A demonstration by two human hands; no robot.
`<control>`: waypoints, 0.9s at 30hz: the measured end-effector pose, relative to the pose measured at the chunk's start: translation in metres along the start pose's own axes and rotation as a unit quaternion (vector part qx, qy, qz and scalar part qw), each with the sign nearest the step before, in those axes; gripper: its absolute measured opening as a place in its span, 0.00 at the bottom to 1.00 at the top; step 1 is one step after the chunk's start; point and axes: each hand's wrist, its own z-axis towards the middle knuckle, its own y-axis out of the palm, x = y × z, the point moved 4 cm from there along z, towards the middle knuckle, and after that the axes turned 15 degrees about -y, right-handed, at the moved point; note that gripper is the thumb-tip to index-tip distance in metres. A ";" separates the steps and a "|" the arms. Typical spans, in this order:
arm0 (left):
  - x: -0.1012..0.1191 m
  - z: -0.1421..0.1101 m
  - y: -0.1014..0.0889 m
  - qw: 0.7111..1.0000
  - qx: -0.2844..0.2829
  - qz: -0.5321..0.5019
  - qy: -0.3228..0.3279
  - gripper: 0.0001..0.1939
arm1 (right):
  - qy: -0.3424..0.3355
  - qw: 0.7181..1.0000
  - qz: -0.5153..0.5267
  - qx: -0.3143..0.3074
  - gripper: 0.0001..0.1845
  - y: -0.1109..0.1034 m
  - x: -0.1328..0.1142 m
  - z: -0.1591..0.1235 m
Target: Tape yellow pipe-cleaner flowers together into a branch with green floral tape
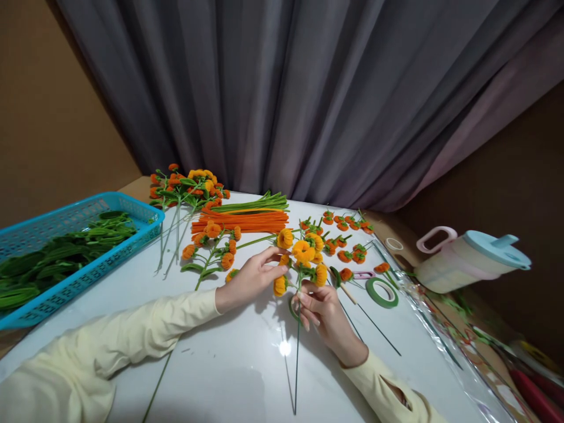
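A spray of yellow fuzzy pipe-cleaner flowers with green bases stands over the middle of the white table, its thin dark wire stem pointing down toward me. My right hand pinches the stem just below the blossoms. On the spray's left side, my left hand has its thumb and fingers closed on one of the outer yellow flowers. Left of that hand lies an orange flower spray with green leaves. A roll of green tape rests to the right of my right hand.
A blue basket holding green leaves stands at the left. Orange pipe cleaners and finished sprays lie at the back. Several small orange flowers are spread at the right, near a lidded jug. Loose wires lie on the table.
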 end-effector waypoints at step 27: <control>-0.005 0.002 -0.004 0.992 0.078 0.094 0.042 0.16 | 0.003 1.000 0.000 -0.003 0.13 -0.002 0.004 0.000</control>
